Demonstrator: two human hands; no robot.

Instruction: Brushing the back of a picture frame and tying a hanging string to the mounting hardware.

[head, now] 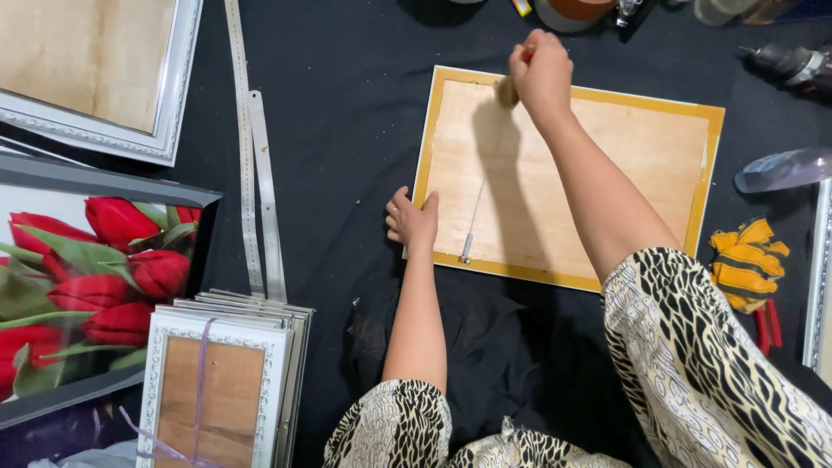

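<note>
A frame back being brushed at its far left corner, held steady from the near left.

The wooden backing board [563, 182], edged in yellow, lies flat on the black cloth [347, 130] in the middle of the scene. The right hand [542, 74] is closed around a small brush [508, 91], pressed to the board's far left corner; the left hand [412, 221] is laid flat with its fingers on the near left edge. The yellow border looks coated all round, so the brushing is judged to be far along. Tied white frames [221, 381] are stacked near left.
</note>
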